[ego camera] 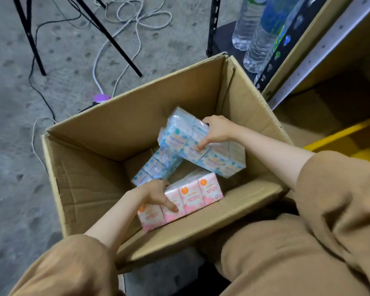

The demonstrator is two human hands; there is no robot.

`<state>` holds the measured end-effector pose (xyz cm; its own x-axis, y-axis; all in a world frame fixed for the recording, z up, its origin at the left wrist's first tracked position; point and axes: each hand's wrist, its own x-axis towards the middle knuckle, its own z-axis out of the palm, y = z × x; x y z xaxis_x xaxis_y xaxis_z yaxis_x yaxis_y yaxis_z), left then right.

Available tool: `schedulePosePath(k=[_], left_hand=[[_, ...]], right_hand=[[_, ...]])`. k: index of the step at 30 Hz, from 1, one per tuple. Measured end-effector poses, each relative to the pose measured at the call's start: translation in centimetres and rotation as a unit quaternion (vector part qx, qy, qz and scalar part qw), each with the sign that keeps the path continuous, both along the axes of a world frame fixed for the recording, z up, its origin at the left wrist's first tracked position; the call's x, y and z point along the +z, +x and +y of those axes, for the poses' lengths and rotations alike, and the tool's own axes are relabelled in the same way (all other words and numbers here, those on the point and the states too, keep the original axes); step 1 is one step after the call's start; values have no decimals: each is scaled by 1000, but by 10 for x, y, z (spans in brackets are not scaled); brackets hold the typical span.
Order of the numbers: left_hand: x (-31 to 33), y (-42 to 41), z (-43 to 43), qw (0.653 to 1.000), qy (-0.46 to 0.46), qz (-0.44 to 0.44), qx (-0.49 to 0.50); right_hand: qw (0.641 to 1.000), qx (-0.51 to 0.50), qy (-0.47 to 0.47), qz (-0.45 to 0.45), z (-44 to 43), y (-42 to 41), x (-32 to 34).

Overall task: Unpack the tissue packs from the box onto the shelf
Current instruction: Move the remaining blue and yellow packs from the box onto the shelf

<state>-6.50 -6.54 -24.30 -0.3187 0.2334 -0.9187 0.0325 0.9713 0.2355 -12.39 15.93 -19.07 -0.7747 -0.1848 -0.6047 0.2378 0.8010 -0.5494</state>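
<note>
An open cardboard box (90,189) stands on the floor in front of me. My left hand (156,194) grips a pink rose-scented tissue pack (199,194) near the box's front wall. My right hand (217,131) holds a blue tissue pack (179,129) tilted up above the box's middle. Another blue pack (154,167) lies slanted on the box floor, and a pale blue-and-peach pack (224,161) lies under my right wrist. The yellow shelf (320,50) rises at the right.
Several water bottles (256,39) stand on a dark low shelf behind the box. Cables (137,24) and black stand legs (111,37) cross the concrete floor at the back left. A purple plug (102,97) sits just behind the box.
</note>
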Motion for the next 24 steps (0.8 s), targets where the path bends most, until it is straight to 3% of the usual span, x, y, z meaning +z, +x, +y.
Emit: schedulePosePath(k=[5, 11, 19, 24], left_hand=[[37, 1, 8, 982, -7, 158, -105], [105, 8, 20, 934, -13, 308, -180], [218, 11, 50, 846, 26, 488, -213], [302, 20, 85, 802, 96, 552, -206]], right_hand=[[998, -13, 14, 59, -2, 17, 41], [990, -36, 38, 133, -15, 37, 109], [965, -95, 109, 218, 7, 86, 234], [921, -182, 163, 302, 52, 135, 317]])
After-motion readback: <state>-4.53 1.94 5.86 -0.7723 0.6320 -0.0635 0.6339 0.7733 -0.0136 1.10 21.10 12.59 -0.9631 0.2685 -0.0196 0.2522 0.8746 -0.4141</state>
